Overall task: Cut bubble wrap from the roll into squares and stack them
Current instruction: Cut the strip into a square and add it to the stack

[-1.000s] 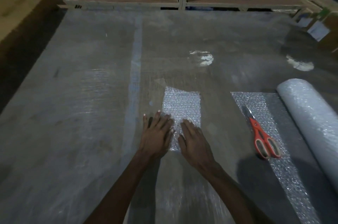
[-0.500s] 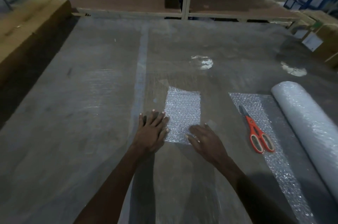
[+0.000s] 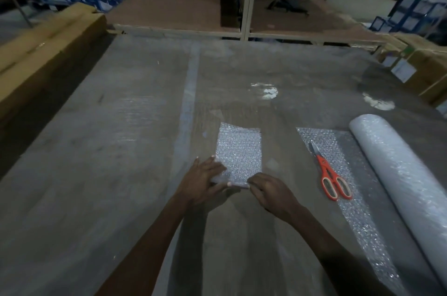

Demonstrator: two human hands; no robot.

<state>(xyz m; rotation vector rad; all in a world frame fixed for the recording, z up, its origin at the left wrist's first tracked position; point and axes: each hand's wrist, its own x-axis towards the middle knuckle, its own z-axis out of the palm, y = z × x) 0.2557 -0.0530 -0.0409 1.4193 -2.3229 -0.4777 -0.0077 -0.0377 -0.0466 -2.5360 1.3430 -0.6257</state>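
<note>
Both hands have shifted from pressing flat to the near edge of the cut bubble wrap piece (image 3: 238, 153): the left hand (image 3: 203, 180) and right hand (image 3: 271, 190) pinch its corners, so the grip is closed for lifting toward stacking, while the scissors (image 3: 330, 176) and roll (image 3: 396, 165) lie well to the right.

two bare forearms are coming up from the bottom of the frame, showing no sleeves, watch or rings. the left hand (image 3: 202, 182) and right hand (image 3: 272, 193) are wearing no gloves, with pale fingernails showing.
</note>
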